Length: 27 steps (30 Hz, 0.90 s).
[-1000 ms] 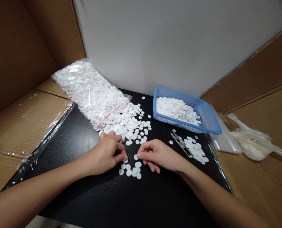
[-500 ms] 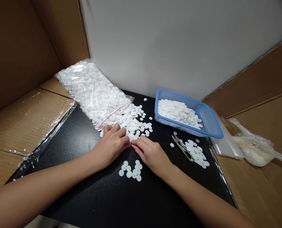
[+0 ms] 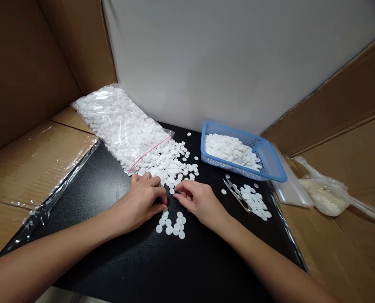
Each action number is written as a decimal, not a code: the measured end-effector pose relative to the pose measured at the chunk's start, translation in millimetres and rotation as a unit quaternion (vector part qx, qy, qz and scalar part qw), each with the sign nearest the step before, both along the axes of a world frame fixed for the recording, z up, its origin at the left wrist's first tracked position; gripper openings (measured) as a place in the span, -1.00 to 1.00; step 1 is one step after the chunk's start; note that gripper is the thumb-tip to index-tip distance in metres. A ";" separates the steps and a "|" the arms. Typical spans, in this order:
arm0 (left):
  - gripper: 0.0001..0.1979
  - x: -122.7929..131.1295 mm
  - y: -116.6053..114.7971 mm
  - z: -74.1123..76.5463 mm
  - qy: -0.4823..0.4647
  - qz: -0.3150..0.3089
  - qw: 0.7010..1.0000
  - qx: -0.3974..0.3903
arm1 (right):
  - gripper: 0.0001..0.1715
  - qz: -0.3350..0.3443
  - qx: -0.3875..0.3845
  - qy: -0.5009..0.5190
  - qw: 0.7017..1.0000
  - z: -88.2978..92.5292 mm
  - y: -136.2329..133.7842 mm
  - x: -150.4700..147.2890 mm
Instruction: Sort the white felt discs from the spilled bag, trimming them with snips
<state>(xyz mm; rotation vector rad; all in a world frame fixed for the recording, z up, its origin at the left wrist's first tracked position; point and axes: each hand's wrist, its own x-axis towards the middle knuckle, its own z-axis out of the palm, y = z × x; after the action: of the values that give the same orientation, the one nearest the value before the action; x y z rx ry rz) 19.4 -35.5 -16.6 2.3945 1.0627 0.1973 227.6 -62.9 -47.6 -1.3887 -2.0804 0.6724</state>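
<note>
My left hand [image 3: 149, 195] is bent over the black tabletop, with its thumb and finger drawn together just above a small group of white round discs [image 3: 169, 230]. Whatever sits between those fingertips, if anything, is too small to make out. Opposite it, my right hand [image 3: 195, 195] has thumb and index finger slightly apart, the tips right beside a single white disc [image 3: 172, 191]. Behind both hands, a heap of loose discs [image 3: 170, 162] spills from the mouth of a clear zip bag [image 3: 124, 122] with a red seal line.
A blue plastic basket [image 3: 280, 170] partly filled with discs stands at the back right. Small metal thread snips [image 3: 238, 195] lie by another pile of discs [image 3: 257, 204]. Clear plastic sheets [image 3: 290, 189] and a tied plastic bag [image 3: 326, 195] rest on cardboard at right.
My hands, whose fingertips met in front of the heap, have parted. My left hand has come nearer to the small disc group; my right fingers have opened slightly. The view has shifted a little.
</note>
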 end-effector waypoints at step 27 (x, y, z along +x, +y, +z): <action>-0.89 -13.5 26.2 -12.8 -0.022 -0.022 0.998 0.058 | -0.87 0.042 -0.167 0.018 0.985 19.6 -17.1 5.8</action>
<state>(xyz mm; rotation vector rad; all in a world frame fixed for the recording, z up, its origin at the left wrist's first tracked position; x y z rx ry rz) 6.0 -9.3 -29.4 2.5022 1.0031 0.3039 233.4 -80.0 -28.0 -1.4563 -2.0733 1.1160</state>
